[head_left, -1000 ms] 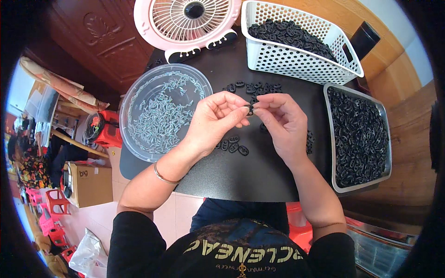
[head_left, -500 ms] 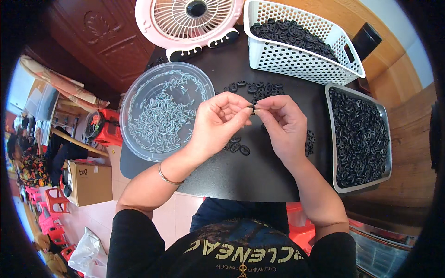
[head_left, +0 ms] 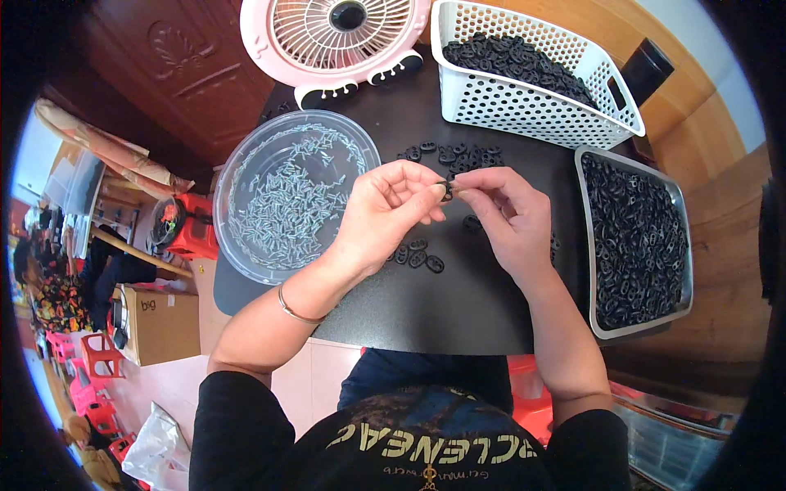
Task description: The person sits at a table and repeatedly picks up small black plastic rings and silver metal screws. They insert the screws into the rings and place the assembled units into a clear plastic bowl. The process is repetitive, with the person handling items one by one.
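My fingertips half hide the small black ring [head_left: 446, 190], pinched between both hands, left hand [head_left: 385, 214] and right hand [head_left: 509, 219], mid-frame.

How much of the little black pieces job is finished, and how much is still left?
Done, it seems: the metal tray on the right is nearly full of black oval pieces. In hand: the left hand and right hand pinch one black piece between their fingertips. Left: loose pieces on the black table, a white basket holding many more, and a clear bowl of small screws.

A black table [head_left: 426, 303] bears a screw bowl [head_left: 246, 245], fan [head_left: 344, 33], basket [head_left: 532, 106], tray [head_left: 679, 303], and loose black pieces [head_left: 417, 255], seemingly links.
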Demonstrator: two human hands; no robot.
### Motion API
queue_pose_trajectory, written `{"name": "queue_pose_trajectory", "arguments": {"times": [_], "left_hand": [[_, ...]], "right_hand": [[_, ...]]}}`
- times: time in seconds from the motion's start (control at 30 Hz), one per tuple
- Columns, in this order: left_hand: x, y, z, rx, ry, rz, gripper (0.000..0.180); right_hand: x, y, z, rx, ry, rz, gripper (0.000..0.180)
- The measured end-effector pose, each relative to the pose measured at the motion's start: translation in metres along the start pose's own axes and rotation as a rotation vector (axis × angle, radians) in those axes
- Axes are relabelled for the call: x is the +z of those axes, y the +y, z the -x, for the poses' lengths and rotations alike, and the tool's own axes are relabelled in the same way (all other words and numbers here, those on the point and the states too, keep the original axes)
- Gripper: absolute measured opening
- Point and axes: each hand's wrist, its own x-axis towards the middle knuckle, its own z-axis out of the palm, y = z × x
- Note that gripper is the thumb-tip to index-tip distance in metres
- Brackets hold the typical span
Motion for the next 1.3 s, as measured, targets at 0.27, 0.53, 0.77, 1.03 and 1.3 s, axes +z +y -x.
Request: {"name": "queue_pose_trajectory", "arguments": {"times": [0.27,0.53,0.77,1.03,1.3], "left_hand": [[0.001,0.001,0.0,-0.037,-0.027,0.019,0.008],[0.002,0.002,0.002,-0.012,0.013,-0.081,0.008],[0.007,0.0,0.006,0.225,0.069,-0.315,0.008],[-0.001,0.004,0.0,-0.003,0.014,-0.085,0.009],[-0.003,0.002,0.0,-0.065,-0.014,0.001,0.009]], "right_hand": [[-0.001,-0.002,-0.002,-0.172,0.012,0.21,0.012],[0.004,0.005,0.002,-0.137,0.034,0.211,0.009],[0.011,0.0,0.006,0.182,-0.014,-0.102,0.003],[0.0,0.002,0.001,0.086,-0.004,0.008,0.016],[-0.001,0.0,-0.002,-0.189,-0.025,0.232,0.015]]}}
